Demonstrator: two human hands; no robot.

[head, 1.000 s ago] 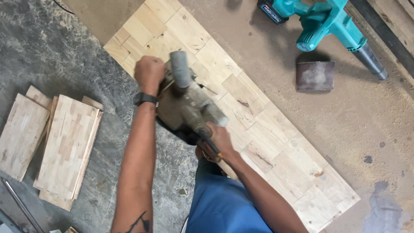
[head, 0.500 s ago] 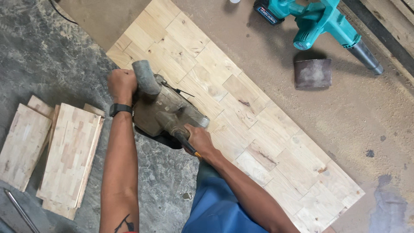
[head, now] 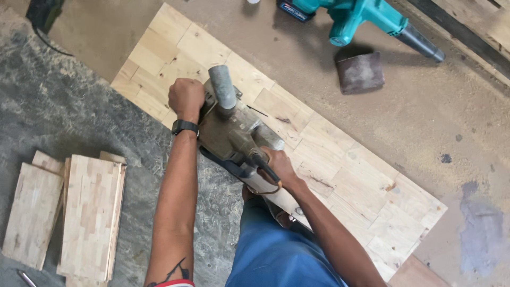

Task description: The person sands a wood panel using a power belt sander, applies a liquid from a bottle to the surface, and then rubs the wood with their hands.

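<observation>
While it rests on the long jointed wood panel (head: 340, 175), the dusty belt sander (head: 231, 133) is gripped at its front knob by the left hand (head: 186, 98) and at its rear handle by the right hand (head: 279, 167); a teal blower (head: 356, 13) lies well apart.

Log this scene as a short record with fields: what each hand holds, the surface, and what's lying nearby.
left hand: grips front knob of the sander
right hand: grips the sander's rear handle
sander: sits on the panel, near its left edge
panel: long, pale wood blocks, flat on the dusty floor
boards: stacked at left
blower: teal, top of view
sandpaper: dark sheet, below blower
</observation>
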